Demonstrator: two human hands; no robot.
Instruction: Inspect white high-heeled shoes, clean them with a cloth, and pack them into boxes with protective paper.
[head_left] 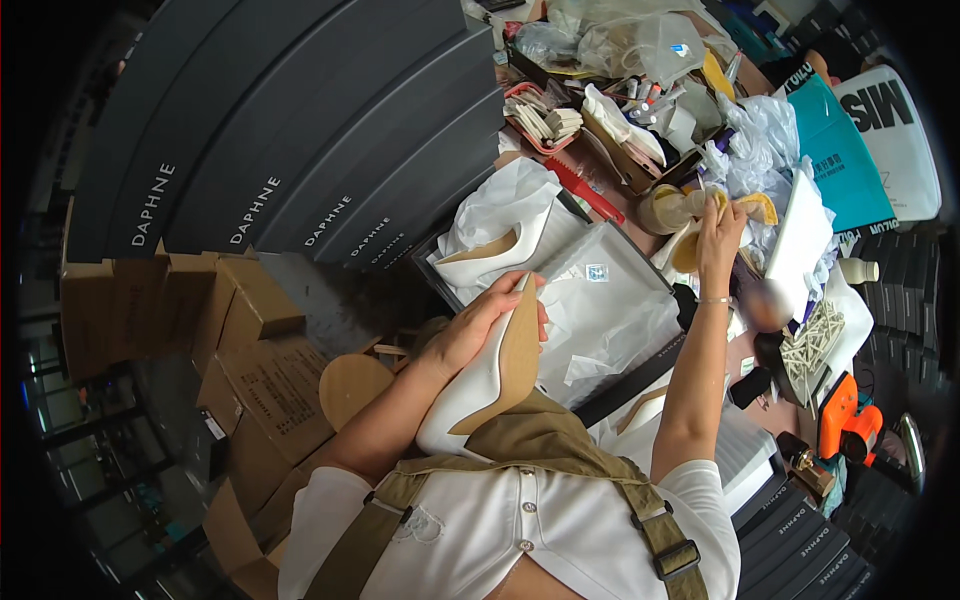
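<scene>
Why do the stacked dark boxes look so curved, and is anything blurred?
In the head view, the fisheye lens bends the dark boxes near the rim and blackens the corners; the white shoe in the left hand looks sharp, while a roundish thing near the right hand is blurred.

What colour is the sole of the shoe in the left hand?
Tan sole on a white shoe, seen in the head view.

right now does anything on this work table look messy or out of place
Yes, the far side of the table is a jumble of crumpled plastic bags, tissue paper and small tools. The left hand holds a white high-heeled shoe sole up.
</scene>
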